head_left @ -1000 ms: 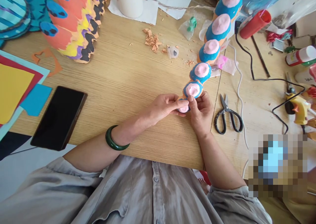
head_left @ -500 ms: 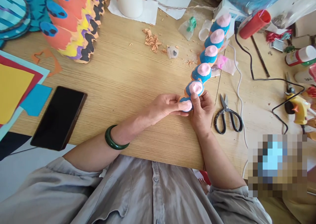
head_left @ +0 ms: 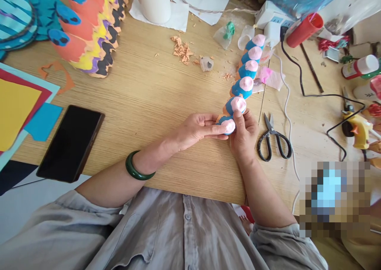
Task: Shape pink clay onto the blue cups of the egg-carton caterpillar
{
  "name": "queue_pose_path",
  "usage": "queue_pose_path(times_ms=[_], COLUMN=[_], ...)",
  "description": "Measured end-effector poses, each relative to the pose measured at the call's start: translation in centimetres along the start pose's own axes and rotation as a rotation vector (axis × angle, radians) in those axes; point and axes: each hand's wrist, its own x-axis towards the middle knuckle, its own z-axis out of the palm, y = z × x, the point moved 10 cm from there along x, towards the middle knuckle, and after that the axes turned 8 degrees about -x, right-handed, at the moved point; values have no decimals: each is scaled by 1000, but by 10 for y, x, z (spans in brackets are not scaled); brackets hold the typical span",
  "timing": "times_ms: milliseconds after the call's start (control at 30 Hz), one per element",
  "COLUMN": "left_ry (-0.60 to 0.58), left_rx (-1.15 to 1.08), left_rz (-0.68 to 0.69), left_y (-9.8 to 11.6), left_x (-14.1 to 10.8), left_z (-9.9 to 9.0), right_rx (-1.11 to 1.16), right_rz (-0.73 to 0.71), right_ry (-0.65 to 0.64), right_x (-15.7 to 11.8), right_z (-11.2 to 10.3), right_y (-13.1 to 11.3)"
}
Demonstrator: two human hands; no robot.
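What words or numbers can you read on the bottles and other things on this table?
No words can be read: the labels on the white-capped bottle and the white bottle below it are too small and blurred, the black phone has a dark screen, and the painted bumpy strip shows no writing.

The segmented craft chain [head_left: 243, 86] repeats one pattern down its length: pink tip, blue band, orange base. Near the table's [head_left: 149, 107] far edge, the paper cutout [head_left: 89, 39] has orange panels — edged in yellow, purple and black zigzags — on pale, streaky wood grain.
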Motion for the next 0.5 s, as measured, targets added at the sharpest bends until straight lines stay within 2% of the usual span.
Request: queue_pose_path(times_ms=[100, 300, 500], left_ry=[64, 7, 100], left_rx=[33, 10, 159], left_rz=[22, -24, 44], left_y=[1, -1, 3], left_x=[0, -1, -2], left_z=[-5, 2, -5], right_rx=[-40, -143, -203], right_rz=[-52, -109, -131], right_ry=[-16, 9, 2], right_x=[-1, -5, -10], right_z=[2, 0, 1], right_y=[-3, -12, -20])
